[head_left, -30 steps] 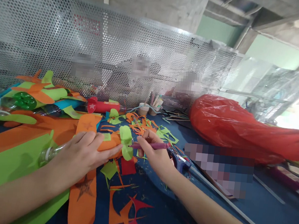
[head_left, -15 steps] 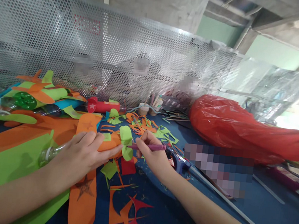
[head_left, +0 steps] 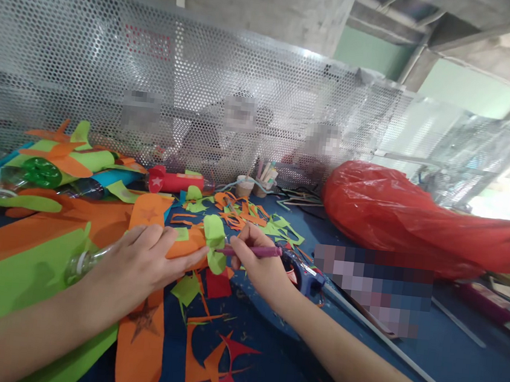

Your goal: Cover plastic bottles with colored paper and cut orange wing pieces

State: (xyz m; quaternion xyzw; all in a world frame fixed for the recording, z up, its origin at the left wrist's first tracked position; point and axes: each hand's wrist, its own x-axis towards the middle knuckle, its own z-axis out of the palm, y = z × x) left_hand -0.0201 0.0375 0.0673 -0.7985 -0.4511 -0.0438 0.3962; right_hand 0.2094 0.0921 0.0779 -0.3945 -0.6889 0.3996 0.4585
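Note:
A clear plastic bottle point(head_left: 78, 262) wrapped in orange foam lies on its side under my left hand point(head_left: 141, 258), whose fingers are curled round it. The neck points left, and my hand hides much of its middle. At its right end is a green foam tail piece point(head_left: 214, 235). My right hand point(head_left: 259, 264) pinches a purple pen point(head_left: 267, 251) with its tip at the green piece; I cannot tell whether it touches. Under the bottle lies a long orange foam strip point(head_left: 140, 349) with a dark star drawn on it.
Foam scraps point(head_left: 218, 363) litter the blue table. Right of my hand lies a blue glue gun point(head_left: 307, 275) with a long glue stick point(head_left: 394, 342). A red plastic bag point(head_left: 398, 212) sits behind, bottle planes point(head_left: 62, 158) at left. A perforated metal screen point(head_left: 258, 76) stands at the back.

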